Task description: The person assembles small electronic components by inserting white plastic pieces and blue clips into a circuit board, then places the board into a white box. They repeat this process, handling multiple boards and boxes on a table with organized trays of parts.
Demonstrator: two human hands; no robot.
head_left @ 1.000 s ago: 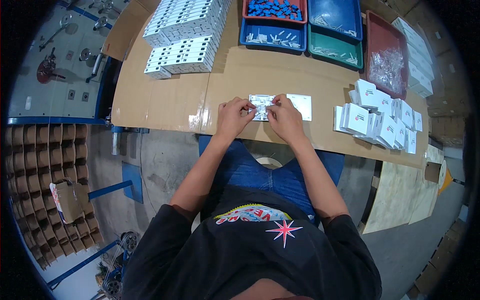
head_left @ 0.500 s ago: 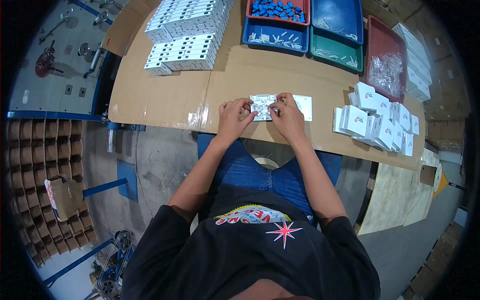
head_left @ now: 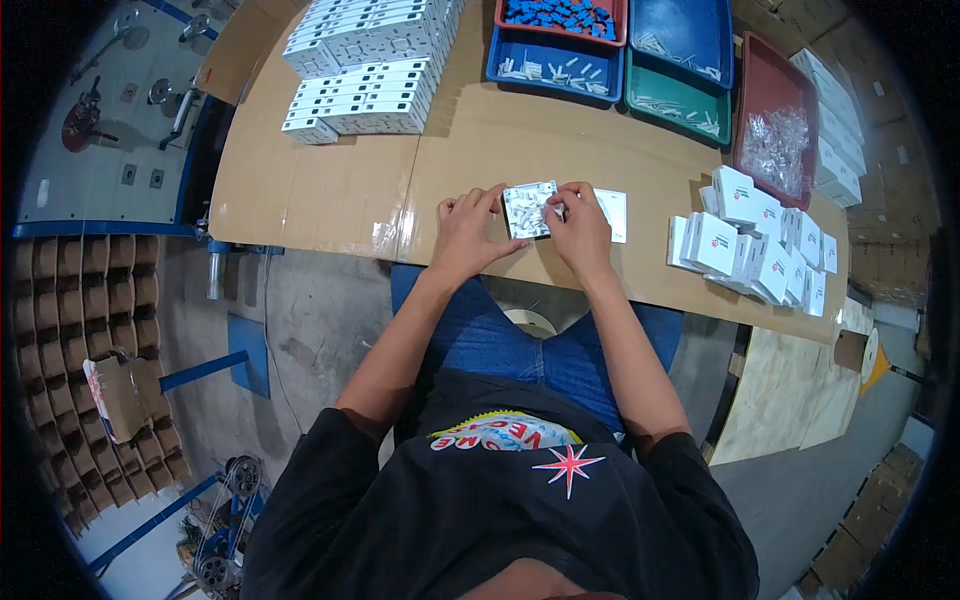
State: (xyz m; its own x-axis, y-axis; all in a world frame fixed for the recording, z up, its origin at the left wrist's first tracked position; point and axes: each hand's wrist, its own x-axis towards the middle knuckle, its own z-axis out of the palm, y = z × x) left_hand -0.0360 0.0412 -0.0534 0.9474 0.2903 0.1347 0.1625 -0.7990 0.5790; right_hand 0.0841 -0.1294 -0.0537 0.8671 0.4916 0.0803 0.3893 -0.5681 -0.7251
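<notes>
A white square plastic housing (head_left: 529, 212), its open face up and showing small white parts inside, is between my hands near the table's front edge. My left hand (head_left: 468, 238) holds its left side, fingers at the upper corner and thumb at the lower edge. At the right side, my right hand (head_left: 581, 232) has its fingers bent round the upper corner, with the thumb over the inside. Whether that hand also pinches a small part is too small to tell. Just right of it lies a flat white piece (head_left: 618, 215), partly covered by my right hand.
Stacked white boxes (head_left: 365, 95) stand at the back left of the cardboard-covered table (head_left: 320, 190). Blue (head_left: 553, 87) and green trays (head_left: 680, 118) of small white parts, a red tray of blue parts (head_left: 560, 18) and a red tray of clear bags (head_left: 775, 140) line the back. Small white packs (head_left: 755, 240) pile up at right.
The housing has tilted and turned slightly, now showing a dark left edge. My left thumb has slid toward its lower edge. My right hand has stayed at the right side.
</notes>
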